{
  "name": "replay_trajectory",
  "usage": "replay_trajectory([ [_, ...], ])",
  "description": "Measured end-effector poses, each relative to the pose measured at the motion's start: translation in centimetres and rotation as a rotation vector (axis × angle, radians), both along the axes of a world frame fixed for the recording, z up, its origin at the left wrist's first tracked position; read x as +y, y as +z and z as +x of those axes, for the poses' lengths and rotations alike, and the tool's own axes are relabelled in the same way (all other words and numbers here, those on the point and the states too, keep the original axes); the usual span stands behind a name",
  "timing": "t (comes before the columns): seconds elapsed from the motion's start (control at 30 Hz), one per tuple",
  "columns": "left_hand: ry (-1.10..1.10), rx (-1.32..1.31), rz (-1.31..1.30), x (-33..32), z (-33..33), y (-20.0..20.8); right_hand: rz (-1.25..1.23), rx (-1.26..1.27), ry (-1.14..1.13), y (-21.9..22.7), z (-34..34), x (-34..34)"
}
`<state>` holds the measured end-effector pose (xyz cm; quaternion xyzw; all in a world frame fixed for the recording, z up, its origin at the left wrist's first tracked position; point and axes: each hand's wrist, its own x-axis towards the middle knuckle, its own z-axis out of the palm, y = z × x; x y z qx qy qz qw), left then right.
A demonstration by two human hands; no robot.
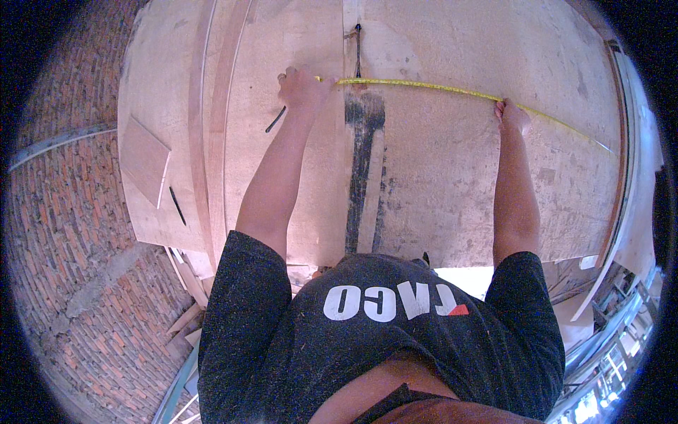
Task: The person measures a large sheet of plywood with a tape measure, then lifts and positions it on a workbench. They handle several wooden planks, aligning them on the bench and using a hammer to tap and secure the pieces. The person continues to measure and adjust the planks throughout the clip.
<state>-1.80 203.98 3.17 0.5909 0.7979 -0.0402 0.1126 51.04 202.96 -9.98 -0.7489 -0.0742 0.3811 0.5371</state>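
Observation:
A yellow tape measure (424, 86) is drawn out across a large pale wooden panel (438, 184). My left hand (304, 86) is closed at the tape's left part; its fingers are partly hidden, and no tape case can be made out. Farther right, my right hand (513, 116) pinches the blade, which runs on past it toward the panel's right edge. Just beyond the tape, between my hands but closer to the left, lies a slim dark tool (358, 53). Beside my left wrist rests a thin black pen-like stick (275, 119).
On the panel's left lie a small square wooden board (145, 161) and another thin black stick (177, 205). Long wooden strips (217, 134) cross that side. A dark smeared band (358, 162) marks the middle. Beyond the left edge is brickwork (67, 233); long strips (623, 141) line the right.

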Motion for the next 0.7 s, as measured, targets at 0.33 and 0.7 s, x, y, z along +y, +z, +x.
replay_trajectory([
  [0.33,0.001,0.018,-0.005,0.2,0.3,0.1,-0.063,-0.084,0.021,-1.2,0.9,0.0],
  [0.7,-0.033,-0.013,0.027,0.7,0.4,-1.2,-0.054,-0.781,0.503,-13.5,11.3,0.1],
])
